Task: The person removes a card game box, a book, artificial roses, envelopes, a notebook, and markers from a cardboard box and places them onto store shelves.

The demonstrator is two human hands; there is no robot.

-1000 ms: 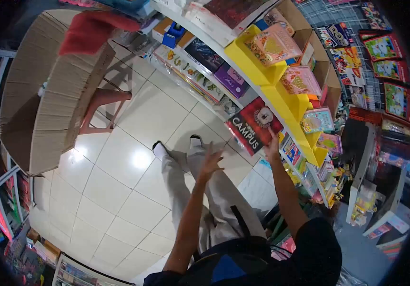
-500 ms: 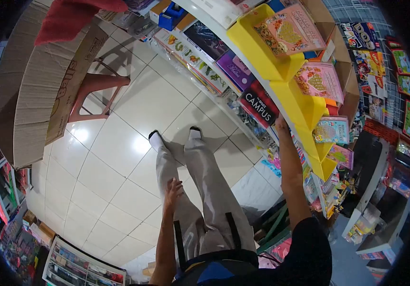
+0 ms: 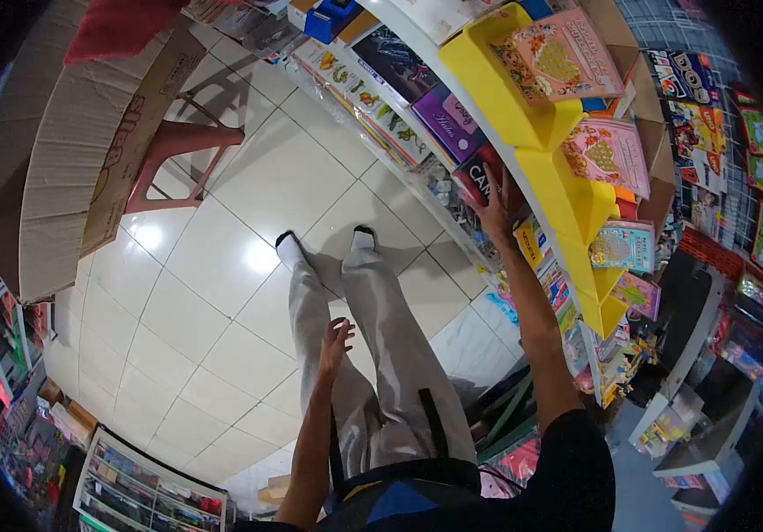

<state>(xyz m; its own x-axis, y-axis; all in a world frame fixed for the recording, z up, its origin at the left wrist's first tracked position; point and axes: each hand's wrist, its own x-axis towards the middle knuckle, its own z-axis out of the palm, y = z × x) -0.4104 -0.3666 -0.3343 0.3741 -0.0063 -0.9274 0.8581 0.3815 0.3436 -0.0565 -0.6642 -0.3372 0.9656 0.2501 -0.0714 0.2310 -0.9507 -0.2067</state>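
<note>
My right hand (image 3: 494, 206) lies with its fingers spread over a black and red book (image 3: 472, 184) lettered "CAMPUS", whose right part is hidden under the hand and the shelf edge. Beside that book sits a purple one (image 3: 446, 122), in the row under the white shelf. My left hand (image 3: 337, 337) hangs in front of my legs with loosely bent fingers and nothing in it.
Yellow stepped trays (image 3: 532, 168) with pink sticker books (image 3: 559, 58) line the shelf above my right hand. At the left stand a large cardboard box (image 3: 71, 151) and a reddish-brown plastic stool (image 3: 173, 146) on the tiled floor (image 3: 213, 310).
My right hand has moved from the book's right end onto its top. The CAMPUS book has shifted further in beneath the shelf edge. My left hand has risen slightly.
</note>
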